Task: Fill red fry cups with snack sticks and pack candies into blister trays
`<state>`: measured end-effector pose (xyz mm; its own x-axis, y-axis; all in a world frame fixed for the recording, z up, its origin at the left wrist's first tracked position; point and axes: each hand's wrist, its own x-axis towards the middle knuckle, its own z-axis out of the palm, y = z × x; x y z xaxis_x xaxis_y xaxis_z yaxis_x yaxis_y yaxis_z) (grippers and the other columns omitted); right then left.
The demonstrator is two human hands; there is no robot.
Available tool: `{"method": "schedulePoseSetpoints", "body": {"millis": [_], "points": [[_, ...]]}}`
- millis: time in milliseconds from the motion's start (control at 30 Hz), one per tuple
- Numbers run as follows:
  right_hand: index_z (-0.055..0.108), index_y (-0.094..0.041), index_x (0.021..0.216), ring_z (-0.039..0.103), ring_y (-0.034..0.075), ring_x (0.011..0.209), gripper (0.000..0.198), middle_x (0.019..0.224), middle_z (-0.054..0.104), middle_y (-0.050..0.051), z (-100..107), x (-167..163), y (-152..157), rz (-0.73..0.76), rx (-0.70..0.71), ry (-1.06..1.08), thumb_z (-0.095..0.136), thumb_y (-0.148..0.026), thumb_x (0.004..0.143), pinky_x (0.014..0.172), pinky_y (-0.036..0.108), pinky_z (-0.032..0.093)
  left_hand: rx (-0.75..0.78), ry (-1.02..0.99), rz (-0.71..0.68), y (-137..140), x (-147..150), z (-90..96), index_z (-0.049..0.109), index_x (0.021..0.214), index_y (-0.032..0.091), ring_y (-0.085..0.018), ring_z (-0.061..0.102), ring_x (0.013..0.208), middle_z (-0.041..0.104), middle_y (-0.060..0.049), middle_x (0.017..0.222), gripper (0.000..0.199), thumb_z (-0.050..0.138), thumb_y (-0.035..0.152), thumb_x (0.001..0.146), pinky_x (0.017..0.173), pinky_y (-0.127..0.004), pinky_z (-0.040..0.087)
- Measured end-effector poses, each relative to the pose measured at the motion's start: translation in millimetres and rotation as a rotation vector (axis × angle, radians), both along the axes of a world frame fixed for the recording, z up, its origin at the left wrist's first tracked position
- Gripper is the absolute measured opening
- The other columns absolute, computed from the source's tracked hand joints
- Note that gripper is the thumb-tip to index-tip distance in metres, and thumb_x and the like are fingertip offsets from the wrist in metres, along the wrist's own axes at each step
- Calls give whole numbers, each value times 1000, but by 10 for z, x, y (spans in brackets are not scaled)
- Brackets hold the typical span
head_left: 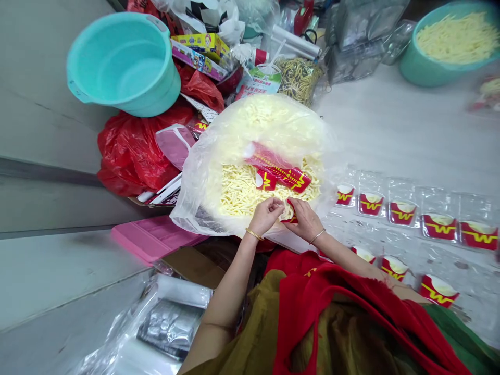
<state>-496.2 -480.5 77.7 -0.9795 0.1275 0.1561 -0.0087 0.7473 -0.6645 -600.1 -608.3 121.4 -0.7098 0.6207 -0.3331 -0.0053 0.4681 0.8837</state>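
My right hand (306,221) grips a small red fry box (289,212) with pale pieces showing at its mouth. Close beside that opening, my left hand (269,213) is closed in a pinch; what sits between its fingertips is too small to make out. Both hands are over the near edge of a big clear plastic bag (195,177) spread open around a heap of pale yellow fry-shaped sticks (238,190). On the heap lie a stack of nested red fry boxes (279,166) in clear wrap and a single red-and-yellow box (265,180).
Clear plastic cases (402,205) holding filled red boxes stand in rows at the right. An empty turquoise tub (121,62) is at upper left, above a red bag (133,156). Another turquoise tub (425,73) holds fry-shaped sticks. A pink tray (156,237) lies at left.
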Motion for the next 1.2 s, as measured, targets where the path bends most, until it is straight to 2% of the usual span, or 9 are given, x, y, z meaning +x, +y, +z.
{"method": "schedulePoseSetpoints", "body": {"millis": [133,200,300,367,500,733,900,1033,1200], "points": [[28,-18,138,47,32,113,70,124,50,16,-53,65,1,29,-21,21,62,-23,77,94,50,46,-194,351,-151,89,226,-15,66,72,18,-17,59,78,66,-4,78,15,53,17,79,77,-31,44],[28,-18,138,47,31,114,70,125,50,15,-90,110,24,26,-46,26,63,-25,77,95,50,45,-196,371,-200,89,235,-26,67,76,20,-18,60,81,67,-4,81,17,51,18,81,79,-30,44],[28,-18,139,48,32,114,73,125,50,15,-141,180,99,-48,-86,13,65,-34,78,95,51,45,-214,364,-67,2,84,-75,65,88,20,-16,61,81,67,-4,87,18,47,21,85,76,-28,45],[28,-17,138,49,32,113,75,124,50,16,-164,210,151,-100,-96,9,66,-38,77,95,51,45,-360,437,-2,-55,-49,-146,63,95,18,-19,60,83,65,-6,88,17,53,23,82,77,-30,45],[28,-17,139,48,33,115,75,126,49,17,-187,222,197,-137,-109,23,65,-41,78,96,52,44,-552,483,-108,-18,-175,-367,62,95,18,-24,58,87,59,-9,94,26,65,23,70,76,-33,43],[30,-17,138,50,32,114,76,125,50,17,-207,232,225,-158,-109,8,65,-45,77,96,51,45,-201,139,105,-70,-332,-534,56,74,17,-12,54,65,54,1,71,5,58,17,69,62,-24,42],[30,-16,138,49,32,113,75,123,50,17,-159,169,245,-164,-97,9,65,-43,77,96,50,45,88,-294,318,-271,-471,-266,53,74,16,-10,58,59,54,4,62,19,66,26,65,53,-20,38],[32,-16,136,50,31,111,73,119,52,16,-82,63,185,-118,-96,-6,66,-40,77,95,50,45,277,-559,352,-276,-459,-12,54,78,16,-7,58,60,54,5,67,27,72,26,61,58,-19,41],[31,-17,136,50,32,111,72,121,51,16,4,-75,37,-76,-117,2,67,-40,77,93,51,46,278,-545,246,-137,-332,108,53,80,17,-7,55,60,52,5,68,24,69,28,66,58,-20,41]]}}
